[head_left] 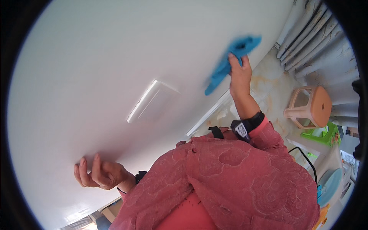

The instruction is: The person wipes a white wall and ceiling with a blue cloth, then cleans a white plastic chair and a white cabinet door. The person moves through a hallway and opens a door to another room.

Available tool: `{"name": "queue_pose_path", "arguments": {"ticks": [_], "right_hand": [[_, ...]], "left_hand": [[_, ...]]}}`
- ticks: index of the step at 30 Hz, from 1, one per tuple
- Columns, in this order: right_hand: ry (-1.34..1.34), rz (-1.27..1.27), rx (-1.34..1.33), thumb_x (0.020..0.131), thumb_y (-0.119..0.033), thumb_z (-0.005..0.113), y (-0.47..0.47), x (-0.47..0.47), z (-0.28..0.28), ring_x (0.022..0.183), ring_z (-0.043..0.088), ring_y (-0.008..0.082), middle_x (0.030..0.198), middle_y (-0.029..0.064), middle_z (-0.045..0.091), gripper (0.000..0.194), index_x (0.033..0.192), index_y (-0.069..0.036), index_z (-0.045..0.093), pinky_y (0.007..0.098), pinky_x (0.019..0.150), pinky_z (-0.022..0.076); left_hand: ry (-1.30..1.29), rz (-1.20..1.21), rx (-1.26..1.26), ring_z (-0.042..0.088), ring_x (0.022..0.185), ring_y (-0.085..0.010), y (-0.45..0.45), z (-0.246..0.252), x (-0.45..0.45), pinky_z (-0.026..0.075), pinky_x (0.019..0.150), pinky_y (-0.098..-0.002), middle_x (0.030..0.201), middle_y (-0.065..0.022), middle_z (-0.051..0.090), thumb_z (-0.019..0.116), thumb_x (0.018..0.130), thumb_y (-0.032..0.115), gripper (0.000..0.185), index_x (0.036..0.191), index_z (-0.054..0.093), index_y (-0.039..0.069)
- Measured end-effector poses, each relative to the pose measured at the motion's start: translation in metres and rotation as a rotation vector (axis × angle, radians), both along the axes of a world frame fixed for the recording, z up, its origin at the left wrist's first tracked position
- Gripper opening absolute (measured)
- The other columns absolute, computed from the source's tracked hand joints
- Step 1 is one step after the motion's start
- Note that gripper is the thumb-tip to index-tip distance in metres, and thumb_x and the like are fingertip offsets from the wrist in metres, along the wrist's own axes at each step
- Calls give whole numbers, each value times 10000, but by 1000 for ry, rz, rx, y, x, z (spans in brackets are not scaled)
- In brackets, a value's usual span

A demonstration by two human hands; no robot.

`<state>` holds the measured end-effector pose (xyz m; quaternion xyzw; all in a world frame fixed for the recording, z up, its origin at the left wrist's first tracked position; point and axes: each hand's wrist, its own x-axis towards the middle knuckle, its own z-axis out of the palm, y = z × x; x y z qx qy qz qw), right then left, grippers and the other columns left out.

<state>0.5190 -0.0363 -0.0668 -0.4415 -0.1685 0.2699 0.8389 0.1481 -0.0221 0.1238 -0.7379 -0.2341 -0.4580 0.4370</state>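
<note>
My right hand (241, 76) grips a blue cloth (220, 75), which lies against or just off a white wall (95, 57). The cloth hangs out on both sides of my fingers and is slightly blurred. Lower left, my left hand (105, 174) is held close to the same wall, fingers loosely curled and apart, with nothing in it. Whether its fingertips touch the surface I cannot tell. Between the two hands, a white rectangular cover panel (156, 100) is set in the wall, its upper left edge shining.
A white baseboard (208, 112) borders the marbled floor (266, 77). At right stand an orange plastic stool (319, 106), a green plastic stool (330, 135) and a long patterned curtain (304, 40). A light blue round item (330, 185) sits at the lower right.
</note>
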Motion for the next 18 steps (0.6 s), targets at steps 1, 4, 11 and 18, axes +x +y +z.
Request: {"name": "queue_pose_path", "arguments": {"ticks": [1, 4, 11, 18], "right_hand": [[-220, 38, 12, 880, -165, 711, -7, -11, 25, 838, 555, 106, 915, 4, 610, 210, 1021, -39, 619, 281, 744, 473], [-647, 99, 21, 729, -60, 750, -23, -54, 47, 955, 592, 216, 1066, 84, 567, 262, 968, -31, 646, 308, 812, 498], [-336, 7, -538, 791, -7, 649, -31, -7, -41, 954, 611, 254, 1051, 118, 607, 335, 1120, -49, 612, 344, 837, 500], [-720, 325, -266, 739, -90, 740, -27, 29, 5, 1074, 599, 321, 1208, 165, 573, 266, 979, -28, 643, 405, 921, 497]], "left_hand": [[-7, 7, 3, 567, 1115, -320, -2, 2, 5, 524, 901, -454, 1137, -147, 611, 510, 850, -47, 227, 974, 672, 52], [13, -11, -39, 537, 1150, -327, -7, 12, 19, 527, 909, -406, 1141, -123, 600, 468, 835, -114, 283, 931, 654, 76], [67, -165, -96, 545, 1191, -369, -20, 34, 60, 495, 978, -482, 1206, -168, 582, 490, 778, -129, 289, 921, 647, 67], [363, -18, 176, 506, 1266, -430, 14, 127, 123, 428, 1037, -580, 1274, -226, 567, 505, 844, -12, 275, 1086, 636, 8]]}}
